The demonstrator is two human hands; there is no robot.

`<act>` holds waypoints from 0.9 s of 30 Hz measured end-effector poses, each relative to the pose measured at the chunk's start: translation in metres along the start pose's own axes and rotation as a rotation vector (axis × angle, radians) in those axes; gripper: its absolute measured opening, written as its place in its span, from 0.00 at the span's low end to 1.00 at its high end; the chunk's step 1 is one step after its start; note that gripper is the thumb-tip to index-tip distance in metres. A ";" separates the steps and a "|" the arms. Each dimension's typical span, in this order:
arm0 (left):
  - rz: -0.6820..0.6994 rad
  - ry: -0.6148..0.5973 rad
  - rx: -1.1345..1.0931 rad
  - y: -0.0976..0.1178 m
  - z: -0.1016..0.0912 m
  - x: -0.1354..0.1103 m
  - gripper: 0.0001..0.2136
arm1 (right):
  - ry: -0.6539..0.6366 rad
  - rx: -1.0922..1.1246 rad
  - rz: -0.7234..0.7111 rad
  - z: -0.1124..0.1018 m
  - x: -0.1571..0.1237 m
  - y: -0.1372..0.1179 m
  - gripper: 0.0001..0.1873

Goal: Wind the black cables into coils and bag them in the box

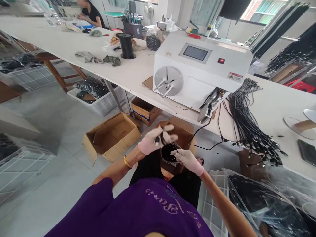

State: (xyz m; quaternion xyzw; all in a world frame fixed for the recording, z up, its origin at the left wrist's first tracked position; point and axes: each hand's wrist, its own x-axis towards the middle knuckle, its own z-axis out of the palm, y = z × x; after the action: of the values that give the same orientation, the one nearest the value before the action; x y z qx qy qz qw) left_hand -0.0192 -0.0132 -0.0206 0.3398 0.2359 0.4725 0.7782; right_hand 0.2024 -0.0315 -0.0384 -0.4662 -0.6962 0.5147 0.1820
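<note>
My left hand (154,140), in a pale glove, is closed around a small coil of black USB cable (162,136); a silvery plug shows beside the palm. Slightly lower and to the right, my gloved right hand (187,160) has its fingers pinched together at a thin dark strand that runs toward the coil. Whether that strand is cable or tie is too small to tell. Below both hands an open cardboard box (182,130) holds a clear bag of black items (169,153). A white winding machine (192,72) with a round slotted disc stands on the table ahead.
Loose black cables (247,115) lie in a long bundle right of the machine, and one hangs off the table edge. Another open box (112,136) sits on the floor at left. A black spool (126,46) stands on the table (61,49). A person (92,14) sits far back.
</note>
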 end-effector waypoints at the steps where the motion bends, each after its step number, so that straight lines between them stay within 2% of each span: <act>1: 0.108 0.034 0.082 0.001 0.001 0.007 0.29 | -0.012 -0.147 -0.038 0.001 -0.001 -0.003 0.21; 3: 0.194 0.012 0.408 0.000 0.001 0.023 0.27 | -0.001 -0.561 -0.134 -0.006 0.001 -0.018 0.15; 5: 0.085 -0.083 0.757 -0.007 0.001 0.037 0.21 | 0.033 -0.965 -0.207 -0.021 0.004 -0.040 0.11; 7: -0.084 -0.237 0.975 -0.014 0.004 0.044 0.13 | 0.057 -1.140 -0.217 -0.037 0.006 -0.056 0.09; 8: -0.152 -0.315 0.998 -0.016 0.007 0.046 0.13 | 0.072 -1.106 -0.204 -0.044 0.006 -0.061 0.09; 9: -0.198 -0.379 0.960 -0.017 0.011 0.046 0.14 | 0.103 -0.998 -0.173 -0.049 0.004 -0.063 0.09; 11: -0.239 -0.467 0.754 -0.015 0.020 0.047 0.17 | 0.194 -0.644 -0.078 -0.054 0.001 -0.061 0.09; 14: -0.287 -0.551 0.418 -0.011 0.034 0.051 0.20 | 0.209 -0.120 0.014 -0.057 -0.006 -0.053 0.21; 16: -0.288 -0.558 0.285 -0.011 0.043 0.055 0.20 | 0.174 0.060 0.039 -0.059 -0.009 -0.052 0.18; 18: -0.221 -0.469 0.222 -0.015 0.051 0.059 0.19 | 0.212 0.146 0.076 -0.061 -0.013 -0.052 0.18; 20: -0.119 -0.305 0.264 -0.020 0.056 0.062 0.18 | 0.264 0.270 0.108 -0.064 -0.017 -0.052 0.19; 23: 0.031 -0.132 0.526 -0.023 0.058 0.066 0.15 | 0.275 0.578 0.094 -0.067 -0.025 -0.050 0.18; 25: 0.063 -0.135 0.666 -0.023 0.059 0.069 0.15 | 0.299 0.741 0.063 -0.067 -0.027 -0.046 0.17; 27: -0.038 -0.192 0.664 -0.022 0.062 0.072 0.16 | 0.331 0.813 0.021 -0.064 -0.025 -0.039 0.18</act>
State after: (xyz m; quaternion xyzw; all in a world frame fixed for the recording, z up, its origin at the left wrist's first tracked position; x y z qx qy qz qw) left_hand 0.0675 0.0251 0.0000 0.6130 0.3088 0.3210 0.6526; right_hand 0.2440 -0.0189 0.0280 -0.4401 -0.3938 0.6669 0.4544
